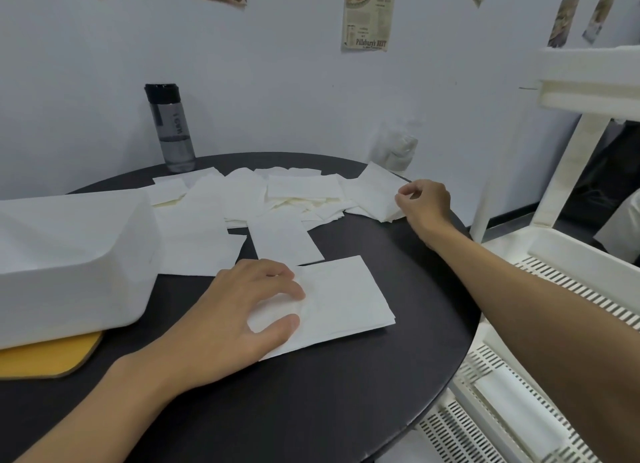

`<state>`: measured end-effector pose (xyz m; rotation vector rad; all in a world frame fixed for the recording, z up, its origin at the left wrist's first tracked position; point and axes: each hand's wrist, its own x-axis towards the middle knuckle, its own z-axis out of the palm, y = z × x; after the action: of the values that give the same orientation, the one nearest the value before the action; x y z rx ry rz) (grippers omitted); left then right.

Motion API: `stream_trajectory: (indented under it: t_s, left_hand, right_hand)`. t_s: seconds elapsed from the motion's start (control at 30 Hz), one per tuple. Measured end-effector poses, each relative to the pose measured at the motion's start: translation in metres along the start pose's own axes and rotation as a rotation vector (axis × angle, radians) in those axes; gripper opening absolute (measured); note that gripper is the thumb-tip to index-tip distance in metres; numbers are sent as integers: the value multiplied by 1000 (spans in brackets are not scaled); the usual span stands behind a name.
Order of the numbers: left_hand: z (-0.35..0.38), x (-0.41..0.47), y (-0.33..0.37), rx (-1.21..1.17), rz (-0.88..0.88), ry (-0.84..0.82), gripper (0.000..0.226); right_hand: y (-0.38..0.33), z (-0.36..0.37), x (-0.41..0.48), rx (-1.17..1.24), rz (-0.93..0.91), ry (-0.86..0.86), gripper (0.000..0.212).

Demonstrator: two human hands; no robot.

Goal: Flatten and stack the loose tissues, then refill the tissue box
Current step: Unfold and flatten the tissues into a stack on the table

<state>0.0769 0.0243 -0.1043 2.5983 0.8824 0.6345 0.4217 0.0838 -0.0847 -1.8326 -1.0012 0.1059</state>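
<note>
The left hand (239,310) is nearest. It lies on the near-left end of a small stack (346,300) of flattened tissues. Its fingers are spread and only slightly bent, and the thumb and fingertips press the top sheet down onto the round black table (311,410). It presses rather than grips. The stack sits in the front half of the table with its edges roughly squared.

To the left of the stack stands the white tissue box (69,255), though I cannot tell which way up it is. It rests partly on a yellow board (45,358) that pokes out from under its near edge.

Just behind the stack lies a single flat sheet (284,241). Beyond it, the loose tissues (277,196) overlap in a shallow heap across the far half of the table, from beside the box to near the right rim.

At the right end of that heap is the right hand (424,199), fingers curled. Its thumb and forefinger pinch the edge of the outer tissue (374,189) (one sheet or several, I cannot tell).

Farthest back, a dark-capped water bottle (171,130) stands upright at the table's far left, close to the wall. A crumpled white bag (394,147) sits against the wall at the far right, and paper clippings (369,12) hang above. A white slatted rack (571,289) stands to the right of the table.
</note>
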Motion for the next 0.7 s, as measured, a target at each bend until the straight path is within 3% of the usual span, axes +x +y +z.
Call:
stream_trajectory:
  t_s: [0.27, 0.4, 0.6, 0.7]
  left_hand:
    - [0, 0, 0, -11, -2, 7, 31]
    - [0, 0, 0, -15, -12, 18, 33]
    - [-5, -1, 6, -93, -85, 178, 28]
    - [-7, -2, 7, -147, -125, 351, 46]
  right_hand:
    - [-7, -24, -25, 241, 28, 101, 16]
    - [-21, -41, -35, 431, 155, 104, 23]
    - [-49, -58, -66, 754, 263, -145, 24]
    - [-62, -60, -88, 827, 240, -329, 22]
